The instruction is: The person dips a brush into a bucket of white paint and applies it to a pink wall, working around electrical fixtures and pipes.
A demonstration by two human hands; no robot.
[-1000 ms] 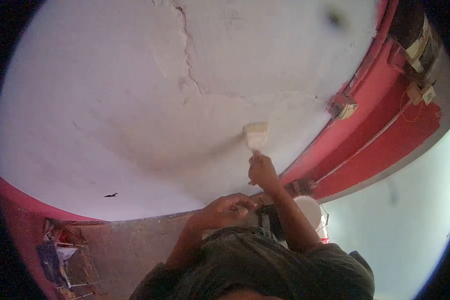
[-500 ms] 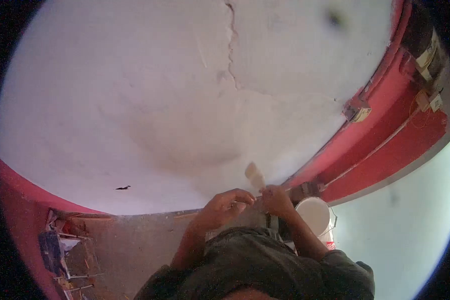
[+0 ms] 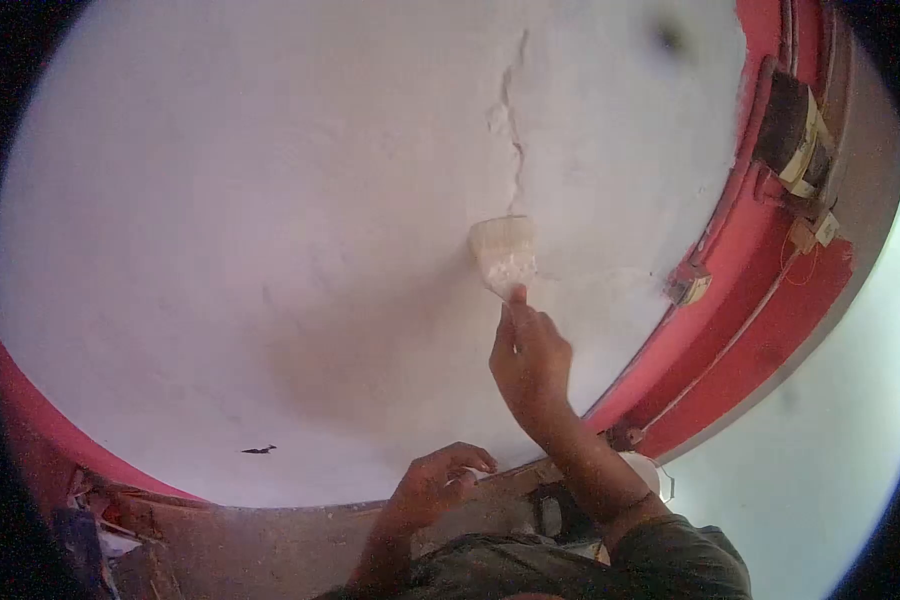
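Observation:
My right hand (image 3: 533,360) is closed round the handle of a wide, pale-bristled paintbrush (image 3: 508,255), its base speckled white. The bristles point up and overlap the lower end of a jagged crack (image 3: 515,150) in the white wall (image 3: 220,220). My left hand (image 3: 440,485) is low, near the bottom edge of the wall, its fingers loosely bent and apart from the thumb, with nothing seen between them.
A pale bucket (image 3: 650,470) with a wire handle is partly hidden behind my right forearm. Red wall bands (image 3: 700,340) with electrical boxes (image 3: 690,284) curve along the right. Clutter (image 3: 115,545) lies at lower left. A dark mark (image 3: 259,450) shows low on the white wall.
My right hand has risen from beside my left hand, carrying the paintbrush up to the crack's lower end. The view has tilted upward, and the bucket is now more hidden.

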